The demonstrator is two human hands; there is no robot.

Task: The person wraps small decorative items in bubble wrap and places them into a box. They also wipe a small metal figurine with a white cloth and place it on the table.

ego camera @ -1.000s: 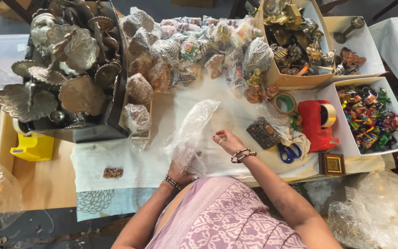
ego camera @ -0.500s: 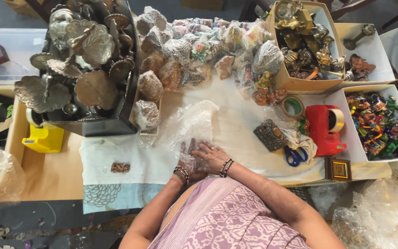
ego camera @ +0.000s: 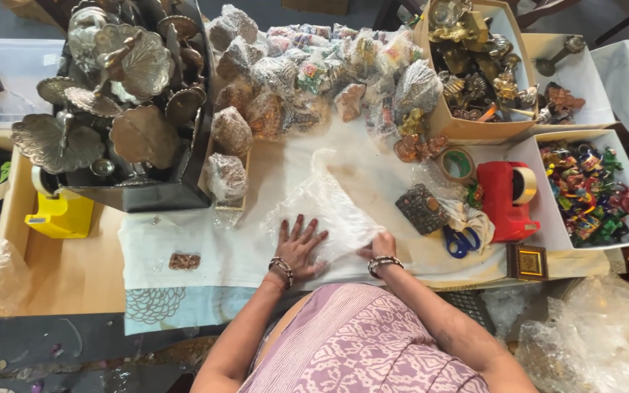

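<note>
A clear plastic bag (ego camera: 327, 202) lies spread on the white cloth (ego camera: 205, 251) in front of me. My left hand (ego camera: 301, 247) rests flat on its near left corner with the fingers spread. At the bag's near right edge my right hand (ego camera: 381, 247) is curled, its fingers pinching the plastic. Both wrists wear beaded bracelets.
A black crate of metal leaf-shaped pieces (ego camera: 114, 109) stands at left, a yellow tape dispenser (ego camera: 60, 215) beside it. Wrapped items (ego camera: 307, 73) are heaped at the back. To the right lie a patterned block (ego camera: 422, 209), scissors (ego camera: 461, 240), a red tape dispenser (ego camera: 505, 200) and white boxes (ego camera: 591, 191) of trinkets.
The bag, earlier held up and loose, is now laid flat on the cloth. My left hand has come down onto it and my right hand has moved to its near edge.
</note>
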